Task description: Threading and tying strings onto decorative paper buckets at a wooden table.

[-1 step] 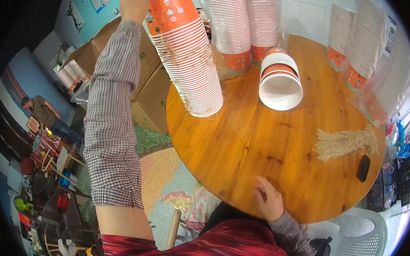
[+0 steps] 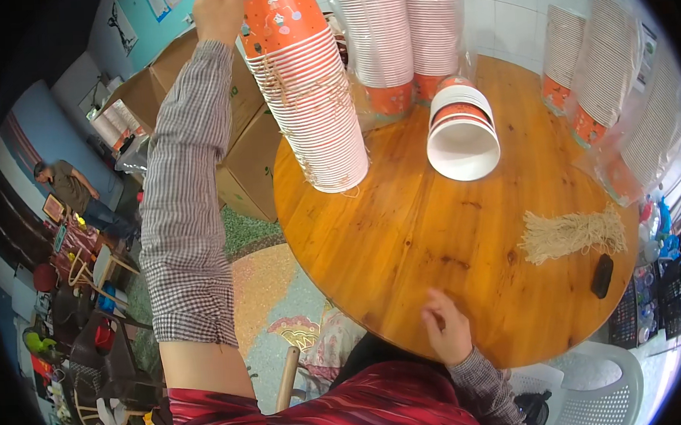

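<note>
At the top left my left hand [image 2: 218, 17] is closed at the upper end of a tall stack of paper cups [image 2: 312, 114]. Its fingertips are partly hidden and near the picture's edge. The stack stands upside down on the round wooden table, orange on the topmost cup, with white rims below and straw-coloured strands clinging to them. Over the table's near edge rests my right hand [image 2: 447, 331], loosely curled, thumb apart from the fingers, holding nothing. A short group of nested cups [image 2: 464, 140] lies on its side, mouth toward me.
Plastic-wrapped cup stacks [image 2: 378, 49] stand at the back, and more wrapped stacks [image 2: 606, 68] at the right. A bundle of beige strands [image 2: 572, 233] and a black object [image 2: 603, 276] lie on the wooden table [image 2: 403, 240]. Cardboard boxes [image 2: 246, 167] stand left; another person [image 2: 77, 188] is farther off.
My left hand sits slightly lower and farther left against the cup stack. The whole view has shifted a little; my right hand keeps its pose.
</note>
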`<action>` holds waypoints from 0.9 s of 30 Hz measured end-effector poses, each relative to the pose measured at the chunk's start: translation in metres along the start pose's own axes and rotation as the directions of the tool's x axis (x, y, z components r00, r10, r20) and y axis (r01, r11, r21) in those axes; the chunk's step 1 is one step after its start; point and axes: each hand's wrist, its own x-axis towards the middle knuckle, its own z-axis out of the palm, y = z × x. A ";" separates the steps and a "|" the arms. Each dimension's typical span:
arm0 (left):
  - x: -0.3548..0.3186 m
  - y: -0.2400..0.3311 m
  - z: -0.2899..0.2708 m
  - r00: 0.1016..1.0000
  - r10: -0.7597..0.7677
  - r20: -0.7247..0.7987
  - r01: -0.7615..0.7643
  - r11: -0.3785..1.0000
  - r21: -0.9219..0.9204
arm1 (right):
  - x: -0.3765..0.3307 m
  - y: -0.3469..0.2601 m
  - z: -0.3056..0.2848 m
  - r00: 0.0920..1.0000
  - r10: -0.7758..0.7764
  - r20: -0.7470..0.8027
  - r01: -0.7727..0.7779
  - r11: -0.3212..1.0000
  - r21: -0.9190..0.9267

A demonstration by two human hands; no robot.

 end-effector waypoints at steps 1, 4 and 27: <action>-0.016 0.002 0.014 0.989 0.147 -0.023 -0.146 0.988 0.048 | 0.000 0.001 -0.005 0.999 0.022 -0.023 -0.021 0.999 0.036; -0.088 0.010 0.094 0.951 0.296 0.093 -0.215 0.414 0.884 | 0.003 0.014 -0.033 0.990 0.060 -0.126 -0.060 0.998 0.005; -0.417 -0.090 0.276 0.552 -0.834 -0.016 0.809 0.531 0.250 | 0.058 0.133 -0.130 0.869 -0.090 -0.486 -0.254 0.762 -0.595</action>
